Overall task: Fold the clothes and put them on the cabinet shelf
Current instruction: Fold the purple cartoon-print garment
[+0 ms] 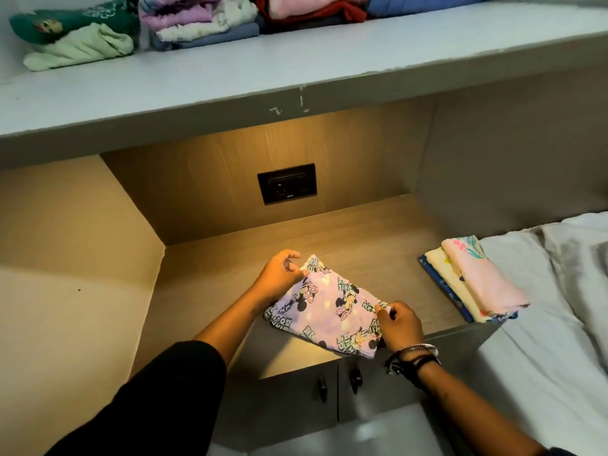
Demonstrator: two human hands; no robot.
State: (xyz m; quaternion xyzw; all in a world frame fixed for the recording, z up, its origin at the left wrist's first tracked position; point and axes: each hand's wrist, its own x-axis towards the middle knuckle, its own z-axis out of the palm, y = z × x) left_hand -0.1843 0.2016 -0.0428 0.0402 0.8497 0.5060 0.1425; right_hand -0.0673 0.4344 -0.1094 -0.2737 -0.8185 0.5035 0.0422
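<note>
Lilac printed garment, partly folded, lying at centre frame on wooden cabinet top. Left hand pinching far upper-left corner of garment, thumb and forefinger closed on the cloth, remaining fingers curled. Right hand pinching near right edge likewise (bracelets at the wrist). Small folded stack, pink piece uppermost, at right edge of same surface, just beside white bedding. Grey shelf across upper frame, carrying folded piles: green at upper left, lilac and white next, pink and red further right. Black socket plate on back panel.
</note>
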